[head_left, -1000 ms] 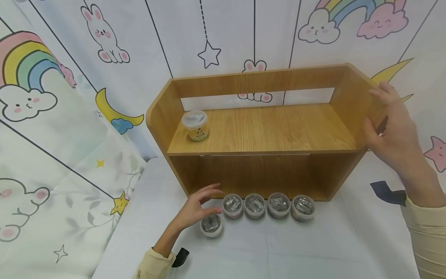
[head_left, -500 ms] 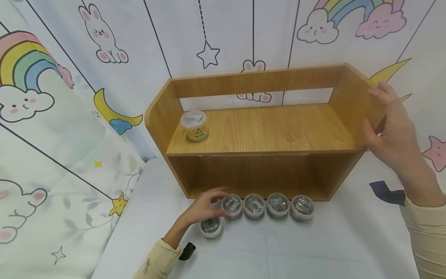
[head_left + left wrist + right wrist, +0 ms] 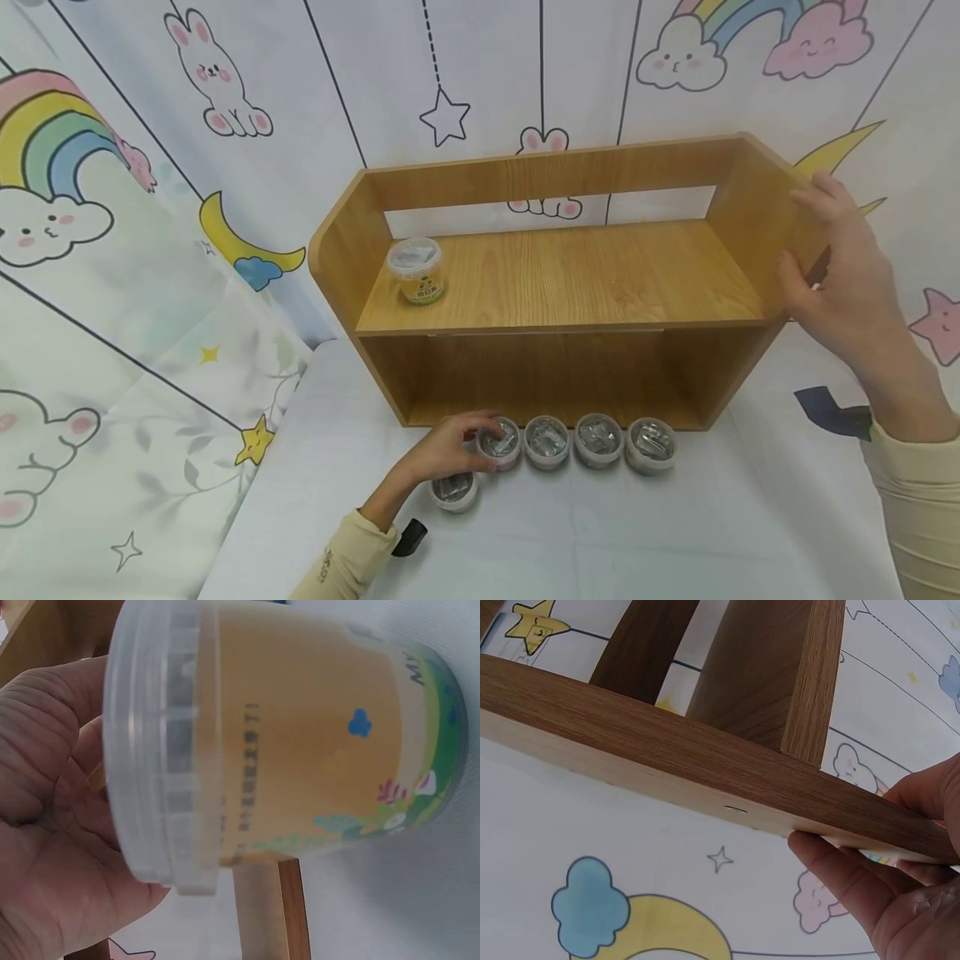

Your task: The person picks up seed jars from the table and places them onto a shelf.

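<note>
My left hand (image 3: 441,452) has its thumb and fingers around the lidded plastic tub (image 3: 507,445) at the left end of a row below the wooden shelf (image 3: 558,279). Another tub (image 3: 454,495) stands closer to me, under that wrist; its yellow, printed side (image 3: 315,735) fills much of the left wrist view and hides part of the hand. With the thumb on one face and the fingers on the other, my right hand (image 3: 851,275) grips the shelf's right side panel (image 3: 667,754). A yellow-labelled tub (image 3: 422,279) stands upright at the left of the upper board.
Right of the gripped tub stand several more in line: one tub (image 3: 547,443), a second tub (image 3: 599,442) and an end tub (image 3: 652,447). The table has a white cloth (image 3: 600,533). A cartoon-printed curtain (image 3: 480,75) hangs behind the shelf.
My left hand has moved right, from above the near tub to the row's leftmost tub, and its fingers have closed around it. The right hand stays on the side panel.
</note>
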Tool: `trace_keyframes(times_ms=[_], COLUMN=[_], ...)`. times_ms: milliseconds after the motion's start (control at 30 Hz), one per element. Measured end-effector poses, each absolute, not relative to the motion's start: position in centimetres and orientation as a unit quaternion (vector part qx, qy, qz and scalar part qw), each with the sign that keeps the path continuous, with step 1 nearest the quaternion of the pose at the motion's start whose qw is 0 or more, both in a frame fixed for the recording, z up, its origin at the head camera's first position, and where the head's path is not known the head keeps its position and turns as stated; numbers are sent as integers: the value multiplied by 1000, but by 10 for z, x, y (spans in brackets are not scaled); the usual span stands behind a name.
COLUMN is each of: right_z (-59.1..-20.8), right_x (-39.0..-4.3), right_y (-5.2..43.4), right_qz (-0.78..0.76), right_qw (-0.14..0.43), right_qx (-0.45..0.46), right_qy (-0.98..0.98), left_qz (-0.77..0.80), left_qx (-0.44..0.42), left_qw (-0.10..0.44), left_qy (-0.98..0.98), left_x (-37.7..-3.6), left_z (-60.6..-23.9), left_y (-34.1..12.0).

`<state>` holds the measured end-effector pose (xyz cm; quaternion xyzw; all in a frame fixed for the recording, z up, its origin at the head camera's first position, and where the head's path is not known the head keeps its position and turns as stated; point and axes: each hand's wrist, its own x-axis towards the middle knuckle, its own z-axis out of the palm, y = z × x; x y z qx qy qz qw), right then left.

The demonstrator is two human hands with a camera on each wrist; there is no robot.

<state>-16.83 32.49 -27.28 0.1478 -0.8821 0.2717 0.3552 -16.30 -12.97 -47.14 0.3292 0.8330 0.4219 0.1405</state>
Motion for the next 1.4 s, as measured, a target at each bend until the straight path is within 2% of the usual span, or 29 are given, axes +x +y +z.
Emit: trace_keyframes(times_ms=[800, 1200, 1400], right_z=[-274, -273, -272], right_x=[-166, -165, -164], right_y=[325, 326, 325], right_qz=[269, 275, 270], right_qw=[359, 356, 363], right_qx=[154, 153, 154], right_qy=[-880, -880, -878], left_qz=[439, 444, 432], left_qx=[308, 309, 325], left_qw=[124, 119, 92], left_qy=[835, 832, 836], left_x=[-159, -158, -158], left_z=[-474, -462, -451], left_y=[-132, -136, -139])
